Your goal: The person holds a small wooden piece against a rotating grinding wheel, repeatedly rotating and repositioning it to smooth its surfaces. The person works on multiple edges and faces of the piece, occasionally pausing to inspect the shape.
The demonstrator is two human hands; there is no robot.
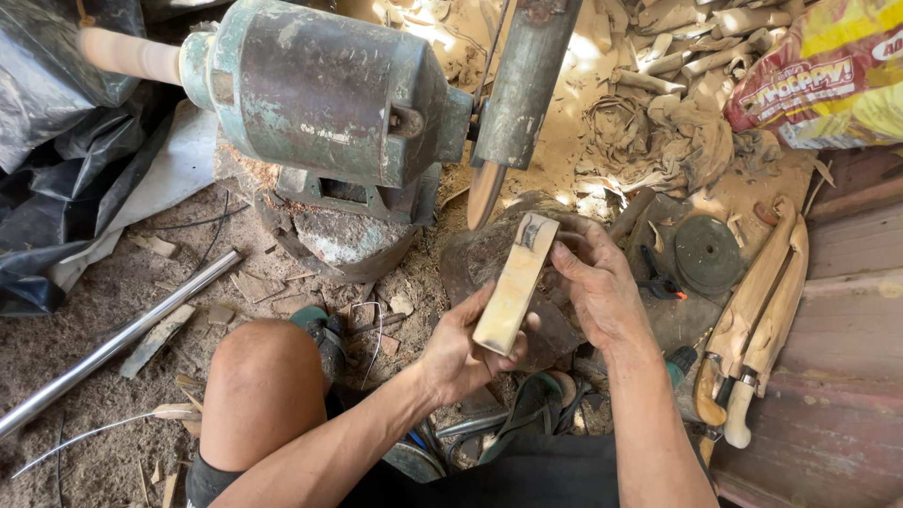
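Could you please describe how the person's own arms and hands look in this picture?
Both arms are bare to above the elbow, with no sleeves, gloves, rings or watch visible. The left hand and right hand look dusty and work-worn, with veins and knuckles standing out.

bare forearms with no sleeves, a bare knee (265,376), and dark shorts (212,482) below it.
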